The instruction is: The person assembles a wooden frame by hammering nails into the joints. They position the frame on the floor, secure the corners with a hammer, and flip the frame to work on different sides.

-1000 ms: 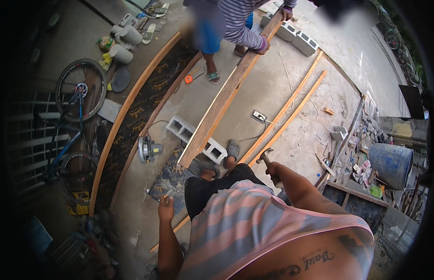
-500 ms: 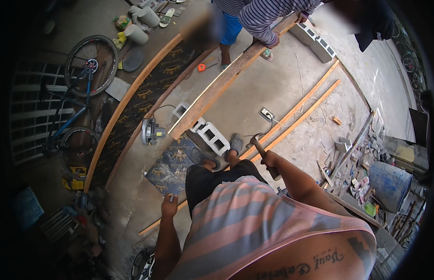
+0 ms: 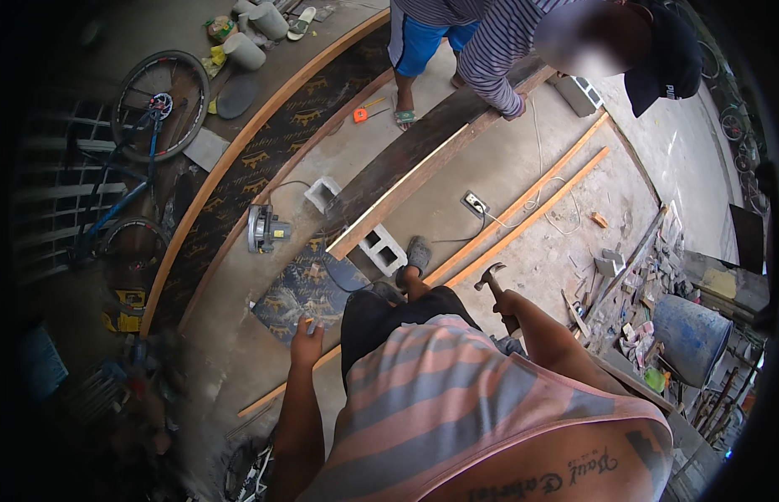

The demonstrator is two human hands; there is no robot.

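Observation:
My right hand point(image 3: 507, 306) is wrapped round the handle of a claw hammer point(image 3: 491, 275), its head pointing up and away from me. Low at my left side, my left hand point(image 3: 306, 345) is closed, with a small pale thing at the fingertips that is too small to name. Ahead of me a long dark panel with a wooden edge point(image 3: 423, 157) slants from near my feet toward a person in a striped sleeve point(image 3: 513, 50), whose hand grips its far part. Under its near end are hollow concrete blocks point(image 3: 381, 248).
A circular saw point(image 3: 268, 230) and a dark printed board piece point(image 3: 302, 293) lie at the left. A power outlet box point(image 3: 475, 203) with cords sits near two timber strips point(image 3: 523, 209). A long framed panel point(image 3: 239, 180) and a bicycle point(image 3: 155, 125) stand farther left; a blue drum point(image 3: 692, 339) lies right.
The long panel has tipped over, now showing its dark face, and its near end has shifted right. The person has moved with it. My hammer has risen slightly and swung right; my left hand lifted a little.

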